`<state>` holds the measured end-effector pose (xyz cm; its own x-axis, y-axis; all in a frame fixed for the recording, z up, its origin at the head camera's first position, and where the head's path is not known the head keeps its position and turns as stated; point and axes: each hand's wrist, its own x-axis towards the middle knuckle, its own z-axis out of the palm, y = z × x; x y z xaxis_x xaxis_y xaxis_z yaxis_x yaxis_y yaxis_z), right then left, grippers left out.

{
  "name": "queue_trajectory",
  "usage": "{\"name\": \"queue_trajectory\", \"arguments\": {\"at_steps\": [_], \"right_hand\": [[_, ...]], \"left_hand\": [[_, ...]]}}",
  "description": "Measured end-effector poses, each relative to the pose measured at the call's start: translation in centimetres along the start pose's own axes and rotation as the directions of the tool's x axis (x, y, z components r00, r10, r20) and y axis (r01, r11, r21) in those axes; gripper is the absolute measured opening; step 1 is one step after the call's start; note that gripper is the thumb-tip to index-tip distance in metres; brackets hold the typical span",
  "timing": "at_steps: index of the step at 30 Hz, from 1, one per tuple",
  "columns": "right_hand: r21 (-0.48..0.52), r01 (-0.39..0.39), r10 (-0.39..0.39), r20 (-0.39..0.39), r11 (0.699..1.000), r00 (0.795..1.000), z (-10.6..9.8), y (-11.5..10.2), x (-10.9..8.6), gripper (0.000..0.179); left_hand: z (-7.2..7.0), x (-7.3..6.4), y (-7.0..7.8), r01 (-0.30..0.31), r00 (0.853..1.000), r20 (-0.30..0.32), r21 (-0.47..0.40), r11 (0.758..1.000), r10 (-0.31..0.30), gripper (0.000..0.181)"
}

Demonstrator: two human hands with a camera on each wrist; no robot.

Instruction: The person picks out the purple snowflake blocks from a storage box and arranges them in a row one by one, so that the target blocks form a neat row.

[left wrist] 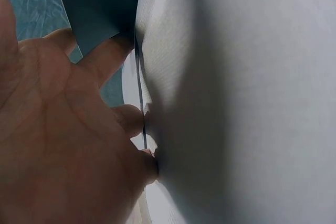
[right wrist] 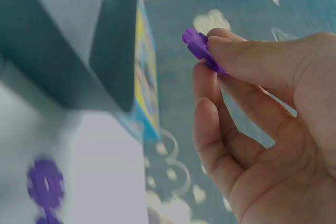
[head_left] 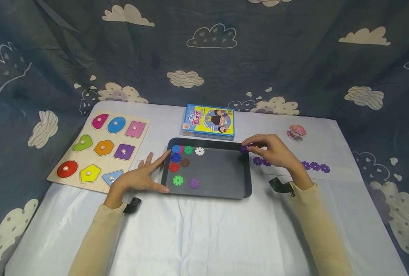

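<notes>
With thumb and fingertips, my right hand point(head_left: 272, 150) pinches a purple notched plastic disc point(right wrist: 198, 46); in the head view it is over the tray's far right corner. The shallow dark grey tray point(head_left: 221, 172) holds loose notched discs of several colours, gathered along its left side, among them a blue disc point(head_left: 175, 157), a white disc point(head_left: 199, 151) and a purple disc point(head_left: 194, 183). My left hand point(head_left: 139, 177) lies at the tray's left end, fingers spread. Its thumb rests by the near left corner and its index finger reaches along the left rim.
Right of the tray, purple discs point(head_left: 315, 166) lie in a row on the white cloth, partly hidden under my right hand. A pink toy figure point(head_left: 296, 132) sits behind them. A blue-and-yellow box point(head_left: 208, 122) stands beyond the tray. Left lies a wooden shape puzzle board point(head_left: 97, 161).
</notes>
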<state>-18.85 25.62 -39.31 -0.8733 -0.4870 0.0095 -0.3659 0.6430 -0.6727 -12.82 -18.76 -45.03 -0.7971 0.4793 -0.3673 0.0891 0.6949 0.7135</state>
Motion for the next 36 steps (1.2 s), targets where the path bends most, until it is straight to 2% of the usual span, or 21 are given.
{"name": "queue_trajectory", "arguments": {"at_steps": [4, 9, 18, 24, 30, 33, 36], "right_hand": [[-0.002, -0.054, 0.054, -0.095, 0.999, 0.994, -1.6, 1.1, -1.5, 0.024], [-0.012, -0.126, 0.121, -0.209, 0.992, 0.970, -3.5, 2.2, -3.2, 0.025], [0.004, -0.219, 0.209, -0.316, 0.976, 0.925, -5.5, 4.9, -6.5, 0.031], [0.056, -0.314, 0.311, -0.381, 0.948, 0.871, -6.7, 7.0, -8.4, 0.039], [0.124, -0.385, 0.401, -0.404, 0.915, 0.822, -7.9, 9.6, -9.9, 0.043], [0.151, -0.435, 0.457, -0.405, 0.888, 0.792, -8.3, 10.8, -10.8, 0.045], [0.174, -0.502, 0.526, -0.401, 0.847, 0.749, -8.6, 12.1, -11.8, 0.047]], "left_hand": [[0.0, 0.0, 0.0, 0.002, 1.000, 0.002, 0.003, 1.000, -0.002, 0.125], [-0.2, 0.0, 0.1, 0.020, 1.000, -0.004, -0.007, 1.000, -0.020, 0.124], [-0.1, 0.0, 0.1, 0.004, 1.000, -0.003, 0.005, 1.000, -0.004, 0.125], [-0.1, 0.0, 0.0, 0.014, 1.000, 0.000, -0.002, 1.000, -0.014, 0.125], [0.0, 0.0, -0.1, 0.022, 1.000, 0.001, -0.007, 1.000, -0.022, 0.125], [0.0, 0.1, -0.1, 0.028, 1.000, -0.002, -0.009, 1.000, -0.028, 0.125], [-0.1, 0.1, 0.0, 0.035, 0.999, -0.002, -0.012, 0.999, -0.035, 0.125]]}}
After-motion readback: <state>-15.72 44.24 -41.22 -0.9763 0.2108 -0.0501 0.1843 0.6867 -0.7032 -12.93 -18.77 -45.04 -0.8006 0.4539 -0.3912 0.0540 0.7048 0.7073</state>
